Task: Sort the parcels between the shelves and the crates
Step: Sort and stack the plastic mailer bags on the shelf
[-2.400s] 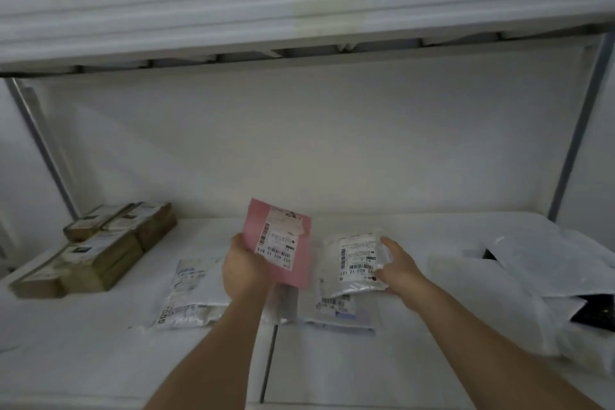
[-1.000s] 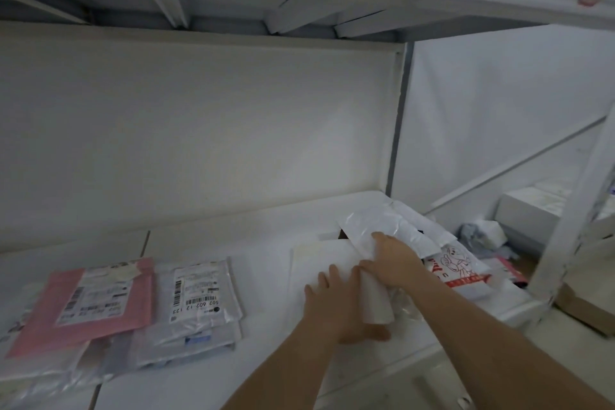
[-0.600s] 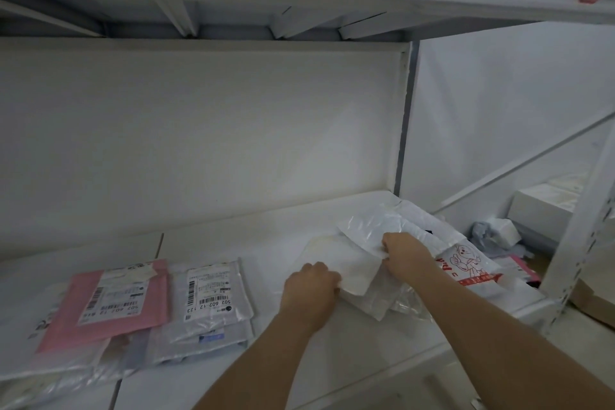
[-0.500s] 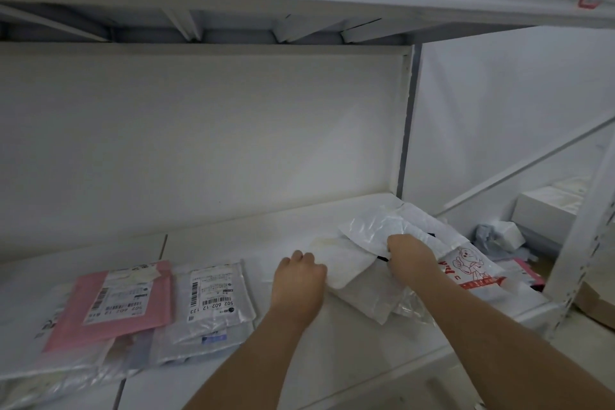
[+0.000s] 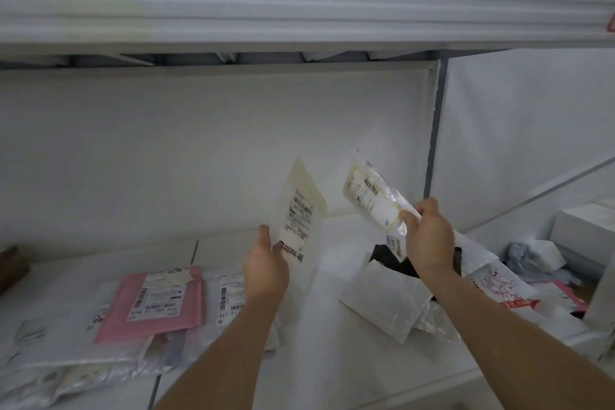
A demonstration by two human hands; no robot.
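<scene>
Parcels: left hand (image 5: 265, 271) gripped a cream mailer (image 5: 301, 213) by its lower edge, right hand (image 5: 429, 236) pinched a clear labelled pouch (image 5: 374, 198) at one corner, both raised above the shelf (image 5: 332, 376). Such thin, slick film could likely slide from the fingers and drop among the unsorted bags beneath.

A pink mailer (image 5: 149, 306), a white bag (image 5: 502, 286) printed with a red cartoon, and white shelves (image 5: 299, 3).

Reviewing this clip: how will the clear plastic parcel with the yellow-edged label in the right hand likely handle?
The clear plastic parcel with the yellow-edged label probably weighs little: the right hand holds it aloft by one end. Its crinkled film suggests it is floppy. The glossy surface may be slippery.
</scene>
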